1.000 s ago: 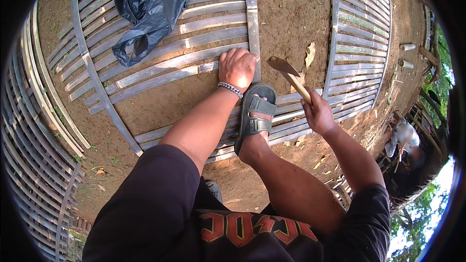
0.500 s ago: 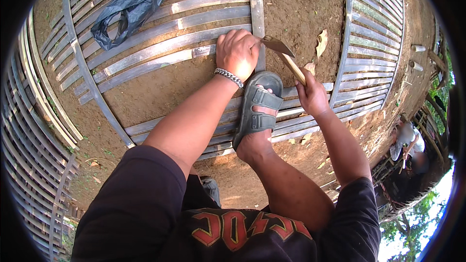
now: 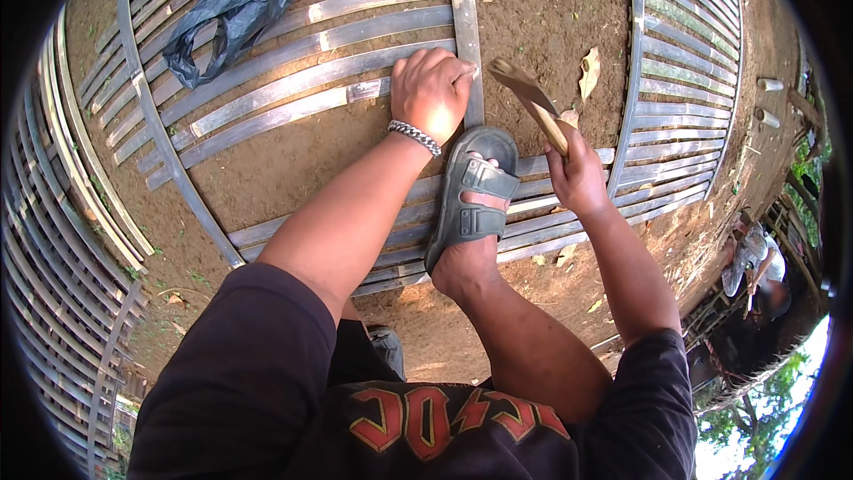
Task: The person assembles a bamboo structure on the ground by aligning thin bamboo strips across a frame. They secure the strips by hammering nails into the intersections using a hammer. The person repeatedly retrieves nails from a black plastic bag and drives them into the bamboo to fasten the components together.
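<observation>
Across the centre of the frame, on bare earth:

Ground [image 3: 551, 0]: brown soil, filling the middle of the frame between the panels, with dry leaves scattered on it.

Panel [image 3: 267, 98]: a flat lattice of grey bamboo slats, lying from upper left to centre; its slats run crosswise and are bound to an upright strip [image 3: 464, 27] at the panel's right edge.

Other panels [image 3: 684, 62]: more slatted lattices, at upper right and along the left rim.

Bag [image 3: 231, 0]: black plastic, crumpled, lying on the panel at upper left, well apart from both hands.

Foot [image 3: 471, 204]: in a grey strapped sandal, at centre, planted on the lower slats, just below the left hand.

Left hand [image 3: 433, 93]: upper centre, palm down, fingers curled over the slats where they meet the upright strip; pressing on them rather than closed round anything. A metal chain bracelet [image 3: 414, 136] sits at the wrist.

Right hand [image 3: 577, 178]: right of centre, closed tight in a fist round the handle of the blade.

Blade [image 3: 524, 89]: a broad chopping knife with a pale wooden handle, raised and slanting up to the left, its tip just beside the left fingertips and the strip; whether it touches them cannot be told.
</observation>
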Available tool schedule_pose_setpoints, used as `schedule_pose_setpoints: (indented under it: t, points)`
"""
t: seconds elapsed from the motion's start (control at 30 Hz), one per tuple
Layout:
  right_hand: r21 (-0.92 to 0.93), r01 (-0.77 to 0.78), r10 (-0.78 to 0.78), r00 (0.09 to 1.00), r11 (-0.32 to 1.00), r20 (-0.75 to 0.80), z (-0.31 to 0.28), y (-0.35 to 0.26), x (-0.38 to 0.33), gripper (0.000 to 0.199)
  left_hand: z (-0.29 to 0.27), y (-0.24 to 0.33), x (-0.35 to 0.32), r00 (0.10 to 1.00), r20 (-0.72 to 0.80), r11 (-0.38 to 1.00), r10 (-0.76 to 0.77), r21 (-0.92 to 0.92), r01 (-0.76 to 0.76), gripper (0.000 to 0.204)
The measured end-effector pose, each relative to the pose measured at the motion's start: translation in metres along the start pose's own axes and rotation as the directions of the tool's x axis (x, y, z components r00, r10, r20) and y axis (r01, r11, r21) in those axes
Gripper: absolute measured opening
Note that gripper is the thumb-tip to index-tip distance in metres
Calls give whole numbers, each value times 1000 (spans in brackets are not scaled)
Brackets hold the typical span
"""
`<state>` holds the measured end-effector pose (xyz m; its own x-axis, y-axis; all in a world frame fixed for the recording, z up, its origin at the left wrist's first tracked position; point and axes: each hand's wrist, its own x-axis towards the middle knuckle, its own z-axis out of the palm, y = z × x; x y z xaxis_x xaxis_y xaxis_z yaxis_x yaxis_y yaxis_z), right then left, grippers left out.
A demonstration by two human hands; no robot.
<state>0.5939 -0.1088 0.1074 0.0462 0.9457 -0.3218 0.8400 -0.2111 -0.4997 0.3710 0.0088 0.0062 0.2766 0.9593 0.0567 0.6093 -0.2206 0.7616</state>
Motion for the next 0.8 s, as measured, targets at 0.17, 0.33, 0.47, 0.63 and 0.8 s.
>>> schedule_pose_setpoints:
  t: [0.17, 0.33, 0.47, 0.63, 0.8]
  points:
    - [43, -63, 64, 998, 997, -16, 0, -7, -4, 33, 0, 0, 0, 1000, 0, 1000, 8, 9, -8, 6]
    - [-30, -109, 112, 985, 994, 132, -3, -7, 3, 34, -1, 0, 0, 1000, 16, 1000, -3, 20, 3, 6]
    - [29, -85, 85, 996, 996, 15, -3, 0, -4, 31, -14, -3, 4, 992, 129, 994, -5, -108, 19, 10]
    - [90, -80, 85, 995, 993, -49, 3, 3, -10, 30, -30, 4, 65, 999, 33, 991, 21, -133, -17, 24]
    - [157, -69, 77, 996, 985, -47, 8, -5, -2, 34, -3, 16, 136, 921, 224, 869, 318, 320, -377, 53]
